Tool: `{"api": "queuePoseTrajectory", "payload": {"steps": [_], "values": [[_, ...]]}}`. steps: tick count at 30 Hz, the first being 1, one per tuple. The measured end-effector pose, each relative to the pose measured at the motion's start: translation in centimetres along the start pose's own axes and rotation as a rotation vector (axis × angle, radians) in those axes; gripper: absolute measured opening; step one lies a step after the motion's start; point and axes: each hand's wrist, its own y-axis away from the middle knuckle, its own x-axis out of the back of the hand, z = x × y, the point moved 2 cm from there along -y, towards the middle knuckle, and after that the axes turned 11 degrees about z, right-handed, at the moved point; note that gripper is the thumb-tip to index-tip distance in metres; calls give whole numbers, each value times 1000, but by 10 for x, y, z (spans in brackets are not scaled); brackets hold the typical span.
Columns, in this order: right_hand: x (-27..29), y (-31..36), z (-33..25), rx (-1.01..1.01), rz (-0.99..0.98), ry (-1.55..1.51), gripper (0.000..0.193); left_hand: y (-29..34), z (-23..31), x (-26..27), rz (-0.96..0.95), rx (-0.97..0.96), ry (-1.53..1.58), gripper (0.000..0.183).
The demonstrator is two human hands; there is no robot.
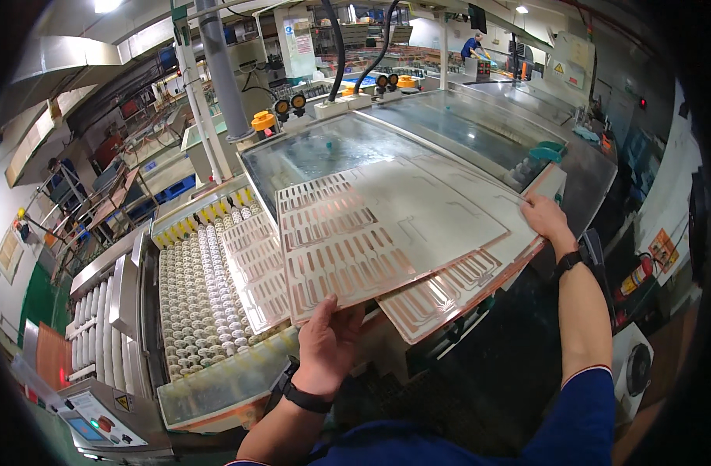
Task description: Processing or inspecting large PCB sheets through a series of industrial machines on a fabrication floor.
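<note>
A large flat circuit board panel (441, 210), pale with rows of copper-coloured strips at its left end, is held tilted in front of me. My left hand (328, 342) pinches its near left corner, thumb on top and fingers underneath. Over at the right, my right hand (547, 217) grips the panel edge, fingers partly hidden; which layer it holds is hard to tell. A second patterned panel (441, 293) sticks out below the first and slants toward the near side. Left of them, another copper-patterned panel (254, 268) lies on the conveyor rollers (204, 287), partly covered by the held one.
Behind the panels stands a wet, clear-covered tank (324, 147) with round gauges (289, 105) at its back. A control box (99, 423) with lit buttons sits at lower left. A fire extinguisher (634, 277) stands at right. Far off, a person (472, 46) works at a bench.
</note>
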Motion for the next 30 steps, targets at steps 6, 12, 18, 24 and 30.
{"api": "queuePoseTrajectory", "payload": {"steps": [6,12,18,24,30], "values": [[1,3,-4,-2,29,-16,45,-10,-8,7,-36,29,-56,29],[0,1,-5,8,17,5,48,-23,1,13,-25,-72,-41,35],[3,9,-10,-5,30,-10,46,-23,62,33,54,-223,94,34],[4,8,-9,-18,41,4,43,-7,160,110,101,-317,156,33],[1,3,-6,-13,51,11,43,-19,264,205,282,-598,87,37]]}}
